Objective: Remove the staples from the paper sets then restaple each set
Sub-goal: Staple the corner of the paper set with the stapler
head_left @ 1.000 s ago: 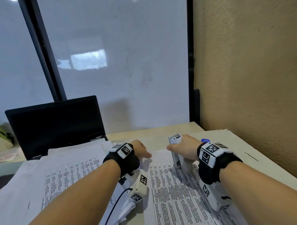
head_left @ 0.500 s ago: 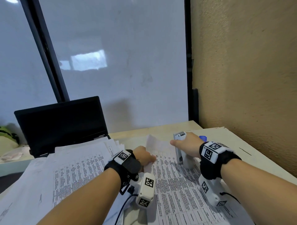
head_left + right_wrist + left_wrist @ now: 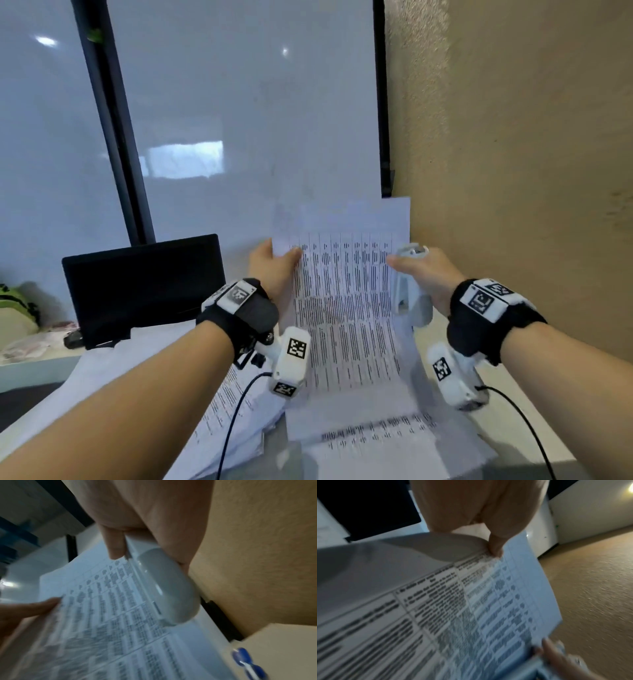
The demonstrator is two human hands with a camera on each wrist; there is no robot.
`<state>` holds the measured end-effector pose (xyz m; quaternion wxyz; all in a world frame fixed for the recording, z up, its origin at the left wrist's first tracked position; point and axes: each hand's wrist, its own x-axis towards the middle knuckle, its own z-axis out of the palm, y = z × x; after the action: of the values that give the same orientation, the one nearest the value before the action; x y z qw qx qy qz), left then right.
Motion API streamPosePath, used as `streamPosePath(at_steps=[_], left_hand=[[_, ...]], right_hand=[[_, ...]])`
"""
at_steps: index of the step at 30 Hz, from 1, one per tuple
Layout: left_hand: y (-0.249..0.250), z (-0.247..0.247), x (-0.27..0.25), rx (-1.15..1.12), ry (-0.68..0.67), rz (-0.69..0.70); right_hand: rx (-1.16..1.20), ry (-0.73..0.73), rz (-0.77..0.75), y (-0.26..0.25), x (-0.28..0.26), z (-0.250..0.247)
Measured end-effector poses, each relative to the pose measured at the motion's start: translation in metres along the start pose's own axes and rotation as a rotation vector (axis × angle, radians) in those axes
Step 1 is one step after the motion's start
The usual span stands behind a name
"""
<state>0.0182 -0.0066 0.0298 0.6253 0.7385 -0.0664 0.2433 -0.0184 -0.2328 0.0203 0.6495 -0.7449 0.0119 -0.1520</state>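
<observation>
The left hand (image 3: 274,270) pinches the paper set (image 3: 342,308) by its left edge. The right hand (image 3: 424,274) grips a white stapler (image 3: 407,301), thumb on the paper's right edge. The set stands tall above the bench (image 3: 534,435), long side up, maybe leaning away.

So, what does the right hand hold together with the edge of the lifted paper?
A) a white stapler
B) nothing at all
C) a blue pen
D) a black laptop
A: the right hand has its fingers wrapped around a white stapler, while its thumb pinches the right edge of the lifted paper set.
</observation>
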Motion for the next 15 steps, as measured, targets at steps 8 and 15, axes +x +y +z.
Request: streamPosePath(at_steps=[8, 15], left_hand=[[0.008, 0.013, -0.028, 0.104, 0.028, 0.033], [-0.014, 0.013, -0.038, 0.067, -0.111, -0.157]], right_hand=[[-0.030, 0.047, -0.056, -0.032, -0.028, 0.017], [-0.308, 0.080, 0.006, -0.012, -0.023, 0.010]])
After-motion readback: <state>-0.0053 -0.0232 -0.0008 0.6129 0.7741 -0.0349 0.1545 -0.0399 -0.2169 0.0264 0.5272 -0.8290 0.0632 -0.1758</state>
